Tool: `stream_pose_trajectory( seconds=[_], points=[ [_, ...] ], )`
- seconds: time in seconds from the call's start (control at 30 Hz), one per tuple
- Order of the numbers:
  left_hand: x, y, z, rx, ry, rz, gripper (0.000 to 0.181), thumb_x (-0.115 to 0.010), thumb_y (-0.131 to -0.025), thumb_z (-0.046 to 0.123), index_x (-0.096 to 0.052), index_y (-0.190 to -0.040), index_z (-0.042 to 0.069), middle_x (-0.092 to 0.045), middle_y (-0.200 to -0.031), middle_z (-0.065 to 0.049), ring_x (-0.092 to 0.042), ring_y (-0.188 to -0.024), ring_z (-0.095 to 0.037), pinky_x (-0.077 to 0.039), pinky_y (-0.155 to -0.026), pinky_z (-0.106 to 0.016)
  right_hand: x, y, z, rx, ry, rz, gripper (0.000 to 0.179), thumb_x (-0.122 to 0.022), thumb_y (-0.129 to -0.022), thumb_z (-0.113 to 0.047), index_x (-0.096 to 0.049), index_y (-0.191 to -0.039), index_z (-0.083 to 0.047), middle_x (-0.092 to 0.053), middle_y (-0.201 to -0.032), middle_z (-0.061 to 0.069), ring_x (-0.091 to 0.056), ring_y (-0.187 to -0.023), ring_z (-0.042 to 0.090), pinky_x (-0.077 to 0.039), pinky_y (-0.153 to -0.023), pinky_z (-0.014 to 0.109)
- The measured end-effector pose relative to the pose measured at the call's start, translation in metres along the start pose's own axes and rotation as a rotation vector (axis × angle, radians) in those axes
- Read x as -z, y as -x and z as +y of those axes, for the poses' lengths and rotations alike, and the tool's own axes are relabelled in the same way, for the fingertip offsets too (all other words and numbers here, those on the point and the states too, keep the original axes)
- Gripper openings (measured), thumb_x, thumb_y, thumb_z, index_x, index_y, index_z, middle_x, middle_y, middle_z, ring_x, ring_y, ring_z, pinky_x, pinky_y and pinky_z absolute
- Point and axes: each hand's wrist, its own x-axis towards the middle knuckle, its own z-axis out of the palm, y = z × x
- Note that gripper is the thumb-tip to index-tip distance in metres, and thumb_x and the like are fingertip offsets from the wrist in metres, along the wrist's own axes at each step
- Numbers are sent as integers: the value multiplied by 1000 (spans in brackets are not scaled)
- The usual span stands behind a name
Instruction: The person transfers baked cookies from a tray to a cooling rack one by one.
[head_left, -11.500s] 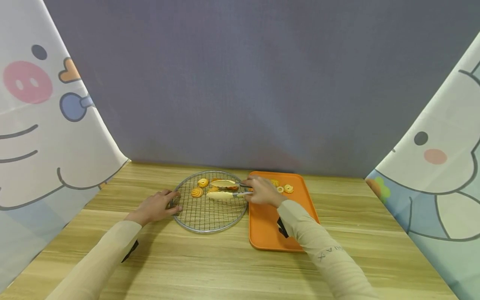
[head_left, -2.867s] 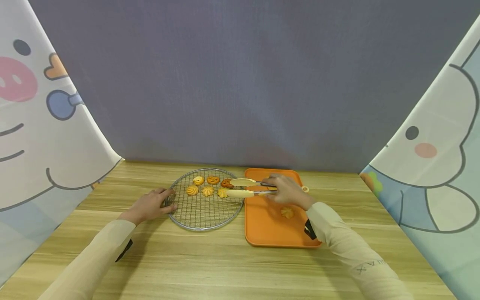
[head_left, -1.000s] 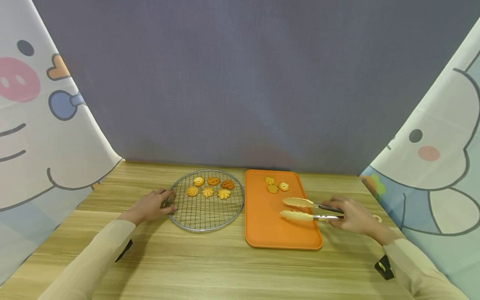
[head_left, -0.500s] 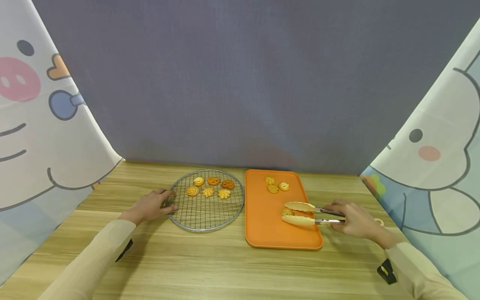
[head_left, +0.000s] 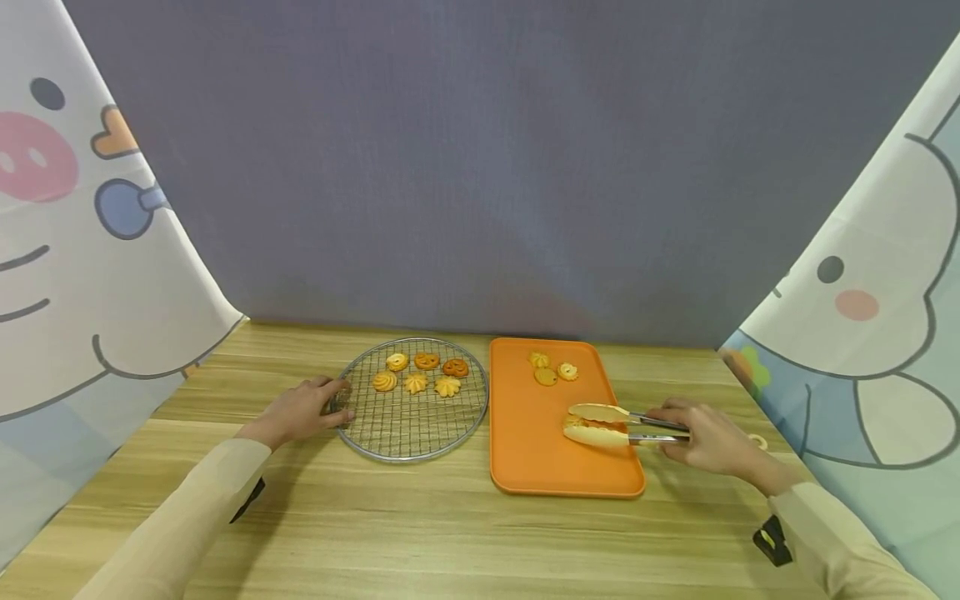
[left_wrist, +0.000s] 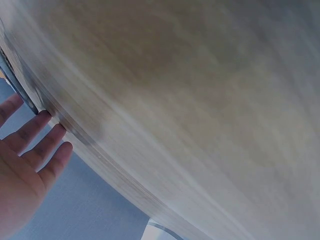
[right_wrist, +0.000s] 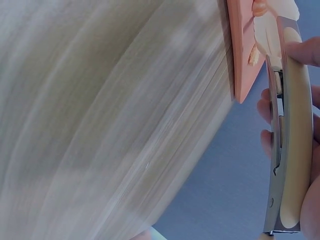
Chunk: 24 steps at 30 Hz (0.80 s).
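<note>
on the left part of the wooden table (head_left: 360,533), the left hand (head_left: 300,412) is bracing the rim of the round wire rack (head_left: 415,421), its fingers spreading nearly straight in the left wrist view and curling around nothing. six cookies (head_left: 416,383) are sitting on the rack in two rows, none looking shifted since half a second ago. to the right, over the orange tray (head_left: 525,467), the change is showing: the tips of the tongs (head_left: 600,437) are standing slightly closer together than half a second ago, with a single cookie (head_left: 574,421) lying partly hidden between them. that is probably bringing the cookie under control, seemingly while it is still resting on the tray; whether both tips are pressing it, the views are not telling. the right hand (head_left: 712,437) is holding the tongs, fingers and thumb closing around the handles.

as for edges, the rack's mesh is stretching uncovered in front of its two rows, its right rim is running just beside the tray's left edge, and three cookies (head_left: 546,377) are clustering near the tray's far end, apart from the tongs. the tongs are crossing over the tray's right edge, and the grey backdrop (head_left: 480,167) is limiting room behind, leaving more toward the person.
</note>
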Motion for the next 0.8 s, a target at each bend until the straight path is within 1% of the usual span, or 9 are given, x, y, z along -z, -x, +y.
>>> stream_pose_trajectory(
  seconds=[0.23,0.37,0.5,0.67,0.8],
  points=[
    [0,0,-1,-9,-8,14,53,-62,-83,44,-55,-121,6,-56,-115,-26,-56,-98,-46,-48,-73,-57,2,-2,-1,11,-14,1,37,-77,-67,-6,-67,-103,-2,-60,-83,-1,-32,-52,-9,-30,-44,13],
    [-1,0,-1,-3,-5,5,54,-61,-84,45,-55,-121,7,-55,-116,-26,-55,-99,-46,-47,-74,-58,3,-4,-1,6,-18,-1,36,-76,-68,-6,-67,-103,-2,-60,-83,-1,-32,-52,-9,-30,-44,13],
    [-1,-1,-2,1,1,-6,55,-61,-84,45,-54,-123,6,-55,-117,-26,-55,-100,-47,-47,-76,-58,2,-8,-3,-2,9,15,36,-76,-68,-9,-67,-102,-5,-61,-84,-1,-33,-54,-9,-30,-45,14],
    [0,-1,-2,12,5,-15,57,-61,-84,45,-53,-124,6,-53,-120,-28,-53,-102,-48,-46,-77,-59,-1,-16,-8,-6,59,36,36,-78,-67,-12,-68,-101,-8,-61,-83,-3,-31,-54,-9,-29,-46,15],
    [0,-1,-2,15,11,-16,56,-61,-84,45,-53,-124,6,-53,-120,-27,-53,-103,-48,-46,-77,-58,-5,-26,-12,8,55,38,37,-78,-67,-13,-69,-101,-6,-61,-84,-1,-31,-54,-8,-28,-46,15]
  ],
)
